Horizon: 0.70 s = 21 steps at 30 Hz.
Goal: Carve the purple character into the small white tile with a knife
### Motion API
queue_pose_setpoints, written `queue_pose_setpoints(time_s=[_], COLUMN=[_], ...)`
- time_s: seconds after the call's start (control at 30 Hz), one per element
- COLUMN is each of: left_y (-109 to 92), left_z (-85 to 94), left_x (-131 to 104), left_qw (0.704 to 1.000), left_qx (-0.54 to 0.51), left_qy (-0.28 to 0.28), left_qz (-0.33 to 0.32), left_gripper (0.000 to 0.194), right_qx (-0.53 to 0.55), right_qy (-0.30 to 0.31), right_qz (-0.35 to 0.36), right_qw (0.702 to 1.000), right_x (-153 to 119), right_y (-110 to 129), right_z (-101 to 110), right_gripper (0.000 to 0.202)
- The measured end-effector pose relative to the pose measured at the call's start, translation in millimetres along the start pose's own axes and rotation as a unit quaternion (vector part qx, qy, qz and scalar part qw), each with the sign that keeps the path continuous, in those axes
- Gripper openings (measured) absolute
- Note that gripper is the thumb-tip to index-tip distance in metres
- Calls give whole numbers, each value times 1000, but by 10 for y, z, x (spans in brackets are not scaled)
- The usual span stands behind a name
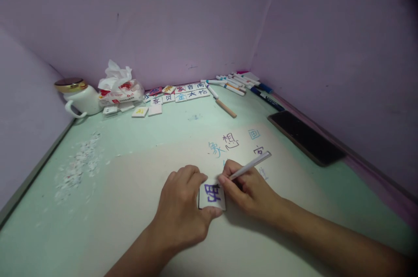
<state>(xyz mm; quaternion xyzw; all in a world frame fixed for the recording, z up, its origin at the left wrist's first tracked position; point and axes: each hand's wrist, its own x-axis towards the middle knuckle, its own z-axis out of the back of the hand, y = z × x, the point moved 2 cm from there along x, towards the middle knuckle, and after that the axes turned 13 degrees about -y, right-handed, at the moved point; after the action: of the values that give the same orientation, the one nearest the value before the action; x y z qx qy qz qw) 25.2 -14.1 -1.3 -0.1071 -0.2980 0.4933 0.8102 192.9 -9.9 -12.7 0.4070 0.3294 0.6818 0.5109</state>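
A small white square tile (pixel 212 202) with a purple character on it lies on the pale table in front of me. My left hand (pixel 184 207) grips it by two edges, fingers on the far side and thumb on the near side. A white pen (pixel 251 165) is pinched in my right hand (pixel 250 190), its shaft slanting up to the right. The pen's lower end is at the tile's upper right corner, where a dark mark shows; the tip itself is partly hidden by my fingers.
Blue and purple characters (pixel 230 140) are written on the table beyond my hands. A phone (pixel 307 137) lies at the right. Along the back are markers (pixel 231 82), lettered tiles (pixel 181 97), a tissue pack (pixel 120 94) and a lidded white mug (pixel 83 100). White crumbs (pixel 80 166) lie left.
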Motion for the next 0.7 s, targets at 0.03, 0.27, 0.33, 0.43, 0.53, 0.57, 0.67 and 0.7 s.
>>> queue_pose_setpoints(time_s=[0.03,0.27,0.33,0.43,0.53,0.57,0.67,0.7], left_y=[-6,-28,-32,-42,-54,-58,-62,-61], left_z=[-4,-35,-47,-66,-80,-85,-94,-95], left_x=[-2,-18,-26,-41,-51,-52,-49,-48], left_qw=[1000,999,999,998,996,995,995,995], left_qx=[2,29,32,44,73,81,89,90], left_qy=[-5,-29,-34,-36,-39,-39,-40,-41], left_qz=[-1,1,5,17,30,33,34,33], left_gripper=[36,29,28,29,31,31,32,31], right_qx=[-1,7,12,14,13,14,23,26], right_qy=[-1,-5,-10,-18,-17,-14,-5,-2], right_qz=[4,15,28,49,56,53,40,35], right_qw=[1000,1000,999,999,998,998,999,999], right_x=[-2,-16,-20,-27,-28,-27,-24,-23], right_y=[1,8,11,21,41,46,55,54], right_z=[0,6,6,9,18,22,30,32], right_gripper=[22,22,22,22,22,22,23,24])
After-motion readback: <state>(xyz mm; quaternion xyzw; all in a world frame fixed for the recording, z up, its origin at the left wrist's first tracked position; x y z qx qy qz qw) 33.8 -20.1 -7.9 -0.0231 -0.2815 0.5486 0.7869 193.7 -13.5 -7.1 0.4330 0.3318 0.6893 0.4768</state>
